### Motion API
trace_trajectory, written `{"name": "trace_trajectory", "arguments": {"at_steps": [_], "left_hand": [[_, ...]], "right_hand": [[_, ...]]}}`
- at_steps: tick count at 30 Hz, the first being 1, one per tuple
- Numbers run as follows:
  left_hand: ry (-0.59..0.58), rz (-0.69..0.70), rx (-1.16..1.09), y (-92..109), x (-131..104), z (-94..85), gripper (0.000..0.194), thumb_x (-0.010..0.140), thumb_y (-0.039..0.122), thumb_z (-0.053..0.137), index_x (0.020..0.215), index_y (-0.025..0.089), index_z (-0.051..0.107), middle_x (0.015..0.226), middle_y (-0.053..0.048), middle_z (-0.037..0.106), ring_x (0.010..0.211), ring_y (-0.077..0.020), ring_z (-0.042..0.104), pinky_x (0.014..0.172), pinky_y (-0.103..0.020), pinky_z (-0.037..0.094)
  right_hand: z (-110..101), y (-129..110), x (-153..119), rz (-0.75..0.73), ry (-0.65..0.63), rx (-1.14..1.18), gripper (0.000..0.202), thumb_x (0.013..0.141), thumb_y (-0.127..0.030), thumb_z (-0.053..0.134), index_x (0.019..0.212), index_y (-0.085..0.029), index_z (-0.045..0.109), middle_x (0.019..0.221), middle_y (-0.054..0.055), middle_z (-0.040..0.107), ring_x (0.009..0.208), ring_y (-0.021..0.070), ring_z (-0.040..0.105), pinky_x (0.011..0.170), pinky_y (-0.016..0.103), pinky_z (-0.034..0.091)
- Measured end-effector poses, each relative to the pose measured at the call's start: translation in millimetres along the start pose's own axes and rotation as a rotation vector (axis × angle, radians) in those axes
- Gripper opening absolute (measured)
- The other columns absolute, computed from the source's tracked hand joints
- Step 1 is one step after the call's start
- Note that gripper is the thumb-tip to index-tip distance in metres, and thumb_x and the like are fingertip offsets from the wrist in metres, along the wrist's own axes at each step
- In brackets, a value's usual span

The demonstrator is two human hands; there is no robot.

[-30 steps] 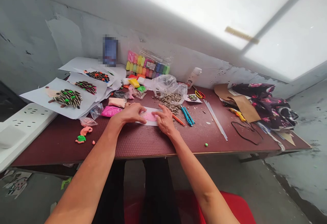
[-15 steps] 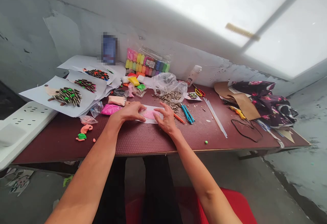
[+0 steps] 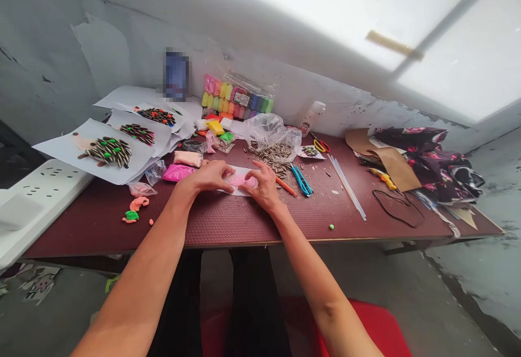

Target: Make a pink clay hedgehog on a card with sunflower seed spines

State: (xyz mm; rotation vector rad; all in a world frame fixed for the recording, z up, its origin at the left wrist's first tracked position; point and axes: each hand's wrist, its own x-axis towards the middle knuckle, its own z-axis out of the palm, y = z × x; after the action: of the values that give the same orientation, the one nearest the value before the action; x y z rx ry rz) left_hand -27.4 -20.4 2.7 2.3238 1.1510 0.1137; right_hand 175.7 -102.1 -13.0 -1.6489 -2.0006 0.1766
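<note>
A small white sheet of paper (image 3: 236,192) lies on the table between my hands, with a flattened patch of pink clay (image 3: 238,178) on it. My left hand (image 3: 211,177) curves over the paper's left side, its thumb and fingers apart and the thumb touching the clay. From the right, my right hand (image 3: 264,184) rests its thumb and bent fingertips on the clay, also with a gap between them. Close beside the right hand are an orange pen-like stick (image 3: 286,187), a teal utility knife (image 3: 302,181) and a heap of striped sunflower seeds (image 3: 273,153).
Left, papers carry seed hedgehogs (image 3: 108,152) beside a white power strip (image 3: 49,194). Bagged pink clay (image 3: 177,172) and a multicoloured clay pack (image 3: 238,96) lie behind my hands. Scissors (image 3: 321,144), clear glue sticks (image 3: 347,187), a yellow glue gun (image 3: 383,179) and floral fabric (image 3: 439,161) are at right.
My right thumb and fingers have shifted slightly inward over the pink clay, which looks a little reshaped. My left hand stays almost in place. The whole view has moved slightly.
</note>
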Motion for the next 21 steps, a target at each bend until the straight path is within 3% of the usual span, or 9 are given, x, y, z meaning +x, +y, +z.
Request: {"name": "trace_trajectory", "arguments": {"at_steps": [10,21], "left_hand": [[0.007,-0.007,-0.010,-2,1,1.4,0.072,0.063,0.051,0.075,0.127,0.018,0.066,0.117,-0.007,0.070,0.110,-0.0293,0.060,0.093,-0.032,0.040],[0.026,0.018,0.072,0,1,1.1,0.071,0.064,0.055,0.073,0.127,0.022,0.069,0.113,-0.007,0.068,0.108,-0.0311,0.059,0.095,-0.037,0.038]], "right_hand": [[2,6,-2,0.060,0.058,0.029,0.028,0.084,-0.043,0.074,0.099,-0.021,0.066,0.140,0.014,0.057,0.134,0.0283,0.048,0.111,0.046,0.034],[2,11,-3,0.070,0.060,-0.010,0.037,0.082,-0.051,0.074,0.105,-0.022,0.065,0.141,0.014,0.055,0.135,0.0319,0.045,0.110,0.052,0.034]]}}
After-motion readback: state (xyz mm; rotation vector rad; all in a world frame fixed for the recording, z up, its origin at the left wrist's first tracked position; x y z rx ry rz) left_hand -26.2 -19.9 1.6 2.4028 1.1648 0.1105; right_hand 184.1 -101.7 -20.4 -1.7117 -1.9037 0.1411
